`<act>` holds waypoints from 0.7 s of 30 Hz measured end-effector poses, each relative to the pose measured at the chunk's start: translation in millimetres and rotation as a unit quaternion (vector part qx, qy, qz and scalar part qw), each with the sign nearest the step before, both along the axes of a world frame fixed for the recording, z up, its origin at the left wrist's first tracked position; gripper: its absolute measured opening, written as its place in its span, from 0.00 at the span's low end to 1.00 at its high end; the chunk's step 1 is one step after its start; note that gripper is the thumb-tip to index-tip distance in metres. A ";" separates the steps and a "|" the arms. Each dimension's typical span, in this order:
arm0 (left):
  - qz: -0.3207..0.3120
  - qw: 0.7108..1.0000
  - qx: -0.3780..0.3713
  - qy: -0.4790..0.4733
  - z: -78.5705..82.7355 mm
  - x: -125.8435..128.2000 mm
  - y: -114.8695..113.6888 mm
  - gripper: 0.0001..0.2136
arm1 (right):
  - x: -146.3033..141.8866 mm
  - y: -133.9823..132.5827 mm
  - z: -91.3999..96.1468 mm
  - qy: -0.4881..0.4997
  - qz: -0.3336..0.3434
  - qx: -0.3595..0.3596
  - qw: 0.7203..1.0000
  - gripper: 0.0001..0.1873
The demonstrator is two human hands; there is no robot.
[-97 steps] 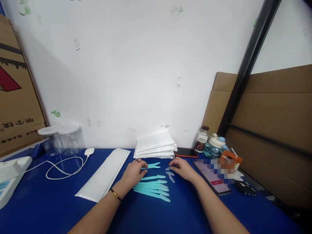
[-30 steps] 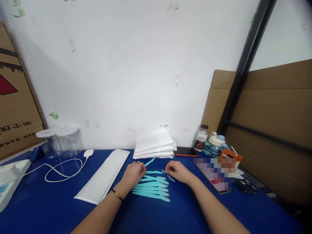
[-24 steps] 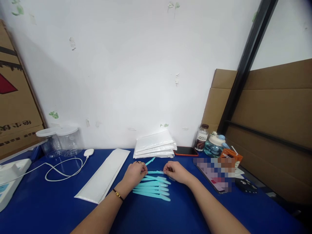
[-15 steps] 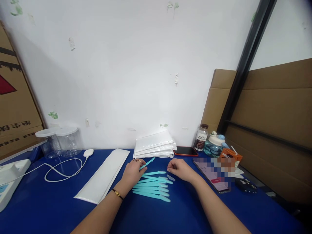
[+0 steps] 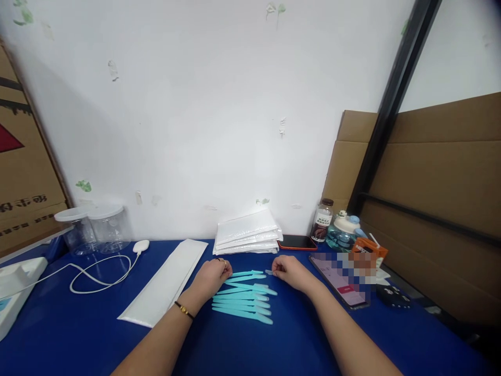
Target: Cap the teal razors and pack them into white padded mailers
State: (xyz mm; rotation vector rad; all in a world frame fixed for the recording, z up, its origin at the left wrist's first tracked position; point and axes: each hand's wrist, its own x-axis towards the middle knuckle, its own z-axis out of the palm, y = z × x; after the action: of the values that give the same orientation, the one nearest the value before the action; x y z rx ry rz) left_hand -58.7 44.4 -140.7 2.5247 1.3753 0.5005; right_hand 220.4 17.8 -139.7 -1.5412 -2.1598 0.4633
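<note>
Fingers pinched, my left hand (image 5: 212,275) grips the handle end of a turquoise eyebrow razor (image 5: 246,273), which points right, just above the top of a row of similar ones. My right hand (image 5: 291,272) is closed on a small clear blade cap (image 5: 269,272), just right of that razor's tip; a small gap seems to part them. Several turquoise eyebrow razors (image 5: 240,303) lie side by side on the blue table below both hands, most with pale clear caps on their right ends.
A white padded mailer (image 5: 164,284) lies left of my left hand. Behind are stacked mailers (image 5: 248,232) and an orange-edged phone (image 5: 297,242). To the right sit another phone (image 5: 344,287), a brown-capped bottle (image 5: 323,220) and a drinking bottle (image 5: 342,232). A white cable (image 5: 99,289) loops at left.
The razor in my left hand has come down from an upward tilt to nearly level. My right hand has picked up the clear cap from the table and holds it near the razor's tip.
</note>
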 end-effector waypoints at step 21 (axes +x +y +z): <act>-0.090 0.994 -0.044 0.042 19.0 14.1 -37.5 0.45 | -12.3 -3.8 8.2 0.036 0.015 0.056 0.998 0.08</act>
State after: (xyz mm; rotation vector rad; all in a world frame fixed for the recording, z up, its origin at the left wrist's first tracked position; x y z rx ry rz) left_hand -44.5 6.9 -121.7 2.5907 1.1527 0.2953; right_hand 208.1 14.1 -131.5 -1.4120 -2.1191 0.3942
